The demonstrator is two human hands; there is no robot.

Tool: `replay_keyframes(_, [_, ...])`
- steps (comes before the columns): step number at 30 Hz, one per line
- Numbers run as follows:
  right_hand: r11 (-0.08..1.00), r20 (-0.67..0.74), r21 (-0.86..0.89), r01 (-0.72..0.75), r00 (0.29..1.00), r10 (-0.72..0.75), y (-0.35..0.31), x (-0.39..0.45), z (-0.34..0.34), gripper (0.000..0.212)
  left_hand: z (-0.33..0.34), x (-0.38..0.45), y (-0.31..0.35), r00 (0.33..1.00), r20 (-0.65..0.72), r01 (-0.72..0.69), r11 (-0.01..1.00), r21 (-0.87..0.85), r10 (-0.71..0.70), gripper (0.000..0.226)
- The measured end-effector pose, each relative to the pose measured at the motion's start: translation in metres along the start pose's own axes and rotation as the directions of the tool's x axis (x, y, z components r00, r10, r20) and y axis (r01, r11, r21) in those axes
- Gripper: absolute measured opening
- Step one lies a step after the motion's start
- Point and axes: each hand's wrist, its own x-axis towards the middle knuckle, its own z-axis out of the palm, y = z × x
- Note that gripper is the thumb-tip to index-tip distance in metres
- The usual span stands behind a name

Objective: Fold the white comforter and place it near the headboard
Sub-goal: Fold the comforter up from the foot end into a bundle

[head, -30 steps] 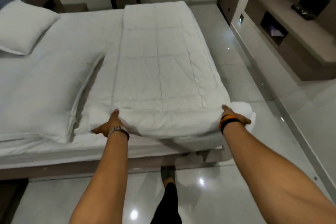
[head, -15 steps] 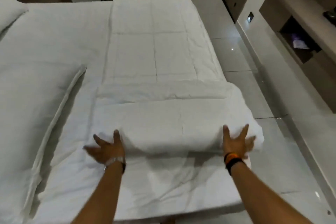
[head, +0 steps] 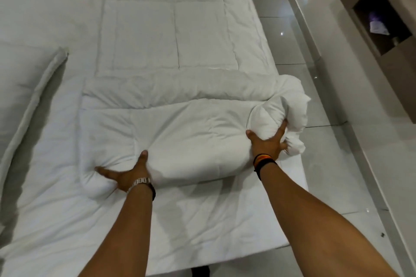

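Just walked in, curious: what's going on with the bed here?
A person is rolling up a white comforter on the bed. The left hand and right hand press against the near side of the bundled part, fingers spread. The rest of the comforter lies flat beyond it.

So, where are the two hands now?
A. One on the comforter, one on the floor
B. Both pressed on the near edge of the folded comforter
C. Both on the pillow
B: the left hand and right hand both press into the near edge of the folded comforter.
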Motion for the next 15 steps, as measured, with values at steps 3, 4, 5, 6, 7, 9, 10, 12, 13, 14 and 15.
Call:
replay_keyframes(3, [0.999,0.036,0.031,0.031,0.999,-0.032,0.011,0.002,-0.007,0.115,-0.009,0.004,-0.011,0.999,-0.005,-0.051,0.996,-0.067,0.051,0.126])
replay_keyframes(4, [0.997,0.058,0.065,0.038,0.997,-0.042,0.015,-0.007,-0.018,0.114,-0.020,-0.003,-0.013,0.997,-0.006,-0.072,0.994,-0.088,0.071,0.123])
replay_keyframes(5, [0.994,0.080,0.093,0.050,0.995,-0.057,0.019,-0.017,-0.029,0.113,-0.030,-0.009,-0.015,0.996,-0.006,-0.088,0.990,-0.106,0.088,0.120])
replay_keyframes(6, [0.993,0.081,0.106,0.043,0.995,-0.052,0.022,-0.020,-0.031,0.112,-0.031,-0.009,-0.015,0.996,-0.012,-0.093,0.990,-0.104,0.093,0.118])
replay_keyframes(7, [0.992,0.074,0.120,0.039,0.996,-0.048,0.025,-0.024,-0.036,0.110,-0.035,-0.012,-0.014,0.995,-0.012,-0.100,0.991,-0.088,0.099,0.116])
replay_keyframes(9, [0.986,0.087,0.157,0.048,0.994,-0.062,0.031,-0.045,-0.062,0.107,-0.060,-0.035,-0.017,0.993,0.027,-0.111,0.984,-0.136,0.115,0.116])
replay_keyframes(10, [0.982,0.104,0.179,0.052,0.992,-0.071,0.034,-0.058,-0.078,0.107,-0.078,-0.048,-0.021,0.991,0.039,-0.123,0.980,-0.158,0.130,0.117])
replay_keyframes(12, [0.976,0.129,0.205,0.066,0.987,-0.094,0.042,-0.082,-0.105,0.108,-0.112,-0.070,-0.032,0.984,0.027,-0.169,0.971,-0.170,0.176,0.117])
replay_keyframes(13, [0.974,0.145,0.209,0.083,0.983,-0.114,0.047,-0.098,-0.121,0.108,-0.130,-0.082,-0.039,0.979,0.026,-0.193,0.963,-0.187,0.202,0.116])
replay_keyframes(14, [0.972,0.165,0.217,0.091,0.978,-0.128,0.054,-0.115,-0.138,0.107,-0.150,-0.097,-0.046,0.976,0.029,-0.206,0.956,-0.207,0.217,0.114])
replay_keyframes(15, [0.969,0.178,0.229,0.090,0.975,-0.133,0.062,-0.131,-0.155,0.106,-0.166,-0.107,-0.055,0.971,0.017,-0.231,0.949,-0.212,0.240,0.113])
